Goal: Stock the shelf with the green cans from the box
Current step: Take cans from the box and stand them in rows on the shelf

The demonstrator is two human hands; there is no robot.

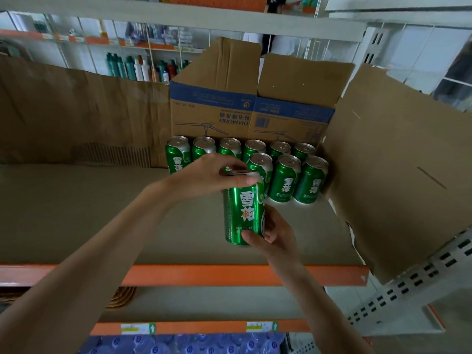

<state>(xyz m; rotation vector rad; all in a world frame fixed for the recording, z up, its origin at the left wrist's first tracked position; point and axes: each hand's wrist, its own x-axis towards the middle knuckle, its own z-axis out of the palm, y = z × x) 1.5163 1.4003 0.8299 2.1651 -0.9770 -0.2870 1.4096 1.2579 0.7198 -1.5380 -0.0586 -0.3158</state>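
Fingertips (222,162) of the left hand (204,176) pinch the top rim of a tall green aluminium drink can (242,213) from above. The right hand (274,236) cups its base, thumb in front and fingers wrapped behind. The two-handed hold probably serves to keep the can upright and its label facing out.

Beneath it is the wide beige shelf board (76,213) with its orange steel front beam (229,274). A large brown cardboard sheet (396,162) leans at the right end, apparently as a side stop. At the back stands a brown cardboard carton with a blue band (212,111), its print upside down. I cannot tell whether this is the box being emptied.

Against the carton stands a back row of six matching green cans (229,146). A shorter front row (284,180) touches it, packed tight towards the cardboard. The held can hovers just left of that front row, likely bound for the next slot.
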